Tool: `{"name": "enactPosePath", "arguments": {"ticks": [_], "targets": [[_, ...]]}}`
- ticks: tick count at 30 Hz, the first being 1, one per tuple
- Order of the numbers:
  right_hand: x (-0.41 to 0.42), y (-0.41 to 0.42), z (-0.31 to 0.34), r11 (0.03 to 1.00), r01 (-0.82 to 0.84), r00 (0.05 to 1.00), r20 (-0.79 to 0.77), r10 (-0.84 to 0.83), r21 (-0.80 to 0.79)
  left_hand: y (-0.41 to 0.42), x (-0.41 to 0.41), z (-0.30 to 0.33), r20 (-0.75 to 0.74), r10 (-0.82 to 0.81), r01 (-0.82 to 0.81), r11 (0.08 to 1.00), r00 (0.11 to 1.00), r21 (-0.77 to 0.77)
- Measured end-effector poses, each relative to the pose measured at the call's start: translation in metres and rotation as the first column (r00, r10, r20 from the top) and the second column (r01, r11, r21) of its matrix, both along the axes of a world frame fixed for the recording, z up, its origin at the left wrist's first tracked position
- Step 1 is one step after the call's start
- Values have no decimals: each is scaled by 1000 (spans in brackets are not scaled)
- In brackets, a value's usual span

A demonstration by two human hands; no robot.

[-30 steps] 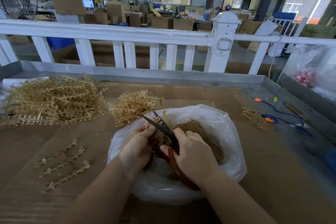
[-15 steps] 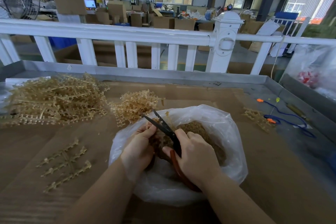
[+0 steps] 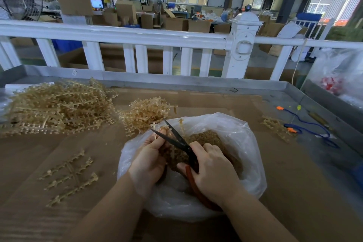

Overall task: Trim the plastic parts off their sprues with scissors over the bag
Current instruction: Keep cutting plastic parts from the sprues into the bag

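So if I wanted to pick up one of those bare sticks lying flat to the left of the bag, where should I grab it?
Probably by the middle of its long stem, from above, pinching across the narrow width. The nearest stick lies flat on the cardboard, apart from its neighbours, and short stubs jut from both sides, so fingers should settle between stubs.

Translucent amber plastic sprues (image 3: pixel 59 106), thin glossy crinkled plastic bag (image 3: pixel 241 135), matt black metal scissors (image 3: pixel 176 139) with red handles, matt brown cardboard tabletop (image 3: pixel 275 212), grey metal rim.
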State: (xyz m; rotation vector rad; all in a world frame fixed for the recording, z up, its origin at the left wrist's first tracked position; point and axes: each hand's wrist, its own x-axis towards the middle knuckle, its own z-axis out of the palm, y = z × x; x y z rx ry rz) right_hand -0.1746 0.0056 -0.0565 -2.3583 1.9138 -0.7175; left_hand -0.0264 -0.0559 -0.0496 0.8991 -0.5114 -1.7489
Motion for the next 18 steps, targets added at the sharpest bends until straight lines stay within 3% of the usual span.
{"name": "enactPosePath", "arguments": {"ticks": [18], "targets": [[12, -8, 7, 998, -4, 997, 83, 9, -57, 7, -1, 6, 22, -113, 115, 987, 993, -112]]}}
